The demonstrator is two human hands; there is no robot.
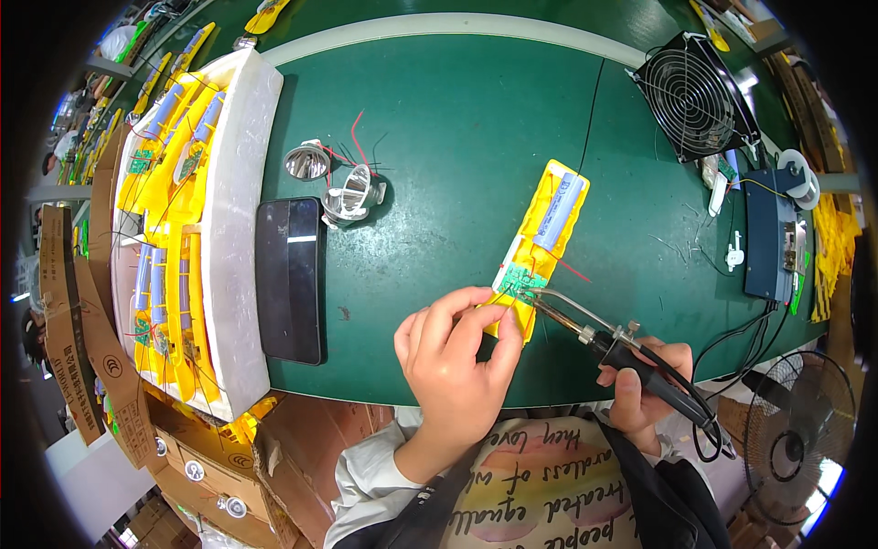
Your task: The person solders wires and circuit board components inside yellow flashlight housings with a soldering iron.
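A yellow plastic housing (560,245) lies slantwise on the green bench in front of me. In its far half sits a blue cylindrical battery cell (559,212); a small green circuit board (519,282) sits nearer. My left hand (457,352) is closed, fingers and thumb at the housing's near end beside the board; thin wires show near the fingertips. My right hand (640,389) is wrapped round the black handle of a soldering iron (631,361). The iron's tip and a thin curved metal tube beside it reach the board. A red wire sticks out to the housing's right.
A white foam box (261,119) of yellow housings and a black phone (291,279) are at the left. Two reflector cups (352,197) with red wires lie beyond the phone. At the right are a black fan (690,96), blue box (768,238), solder spool (802,178) and cables.
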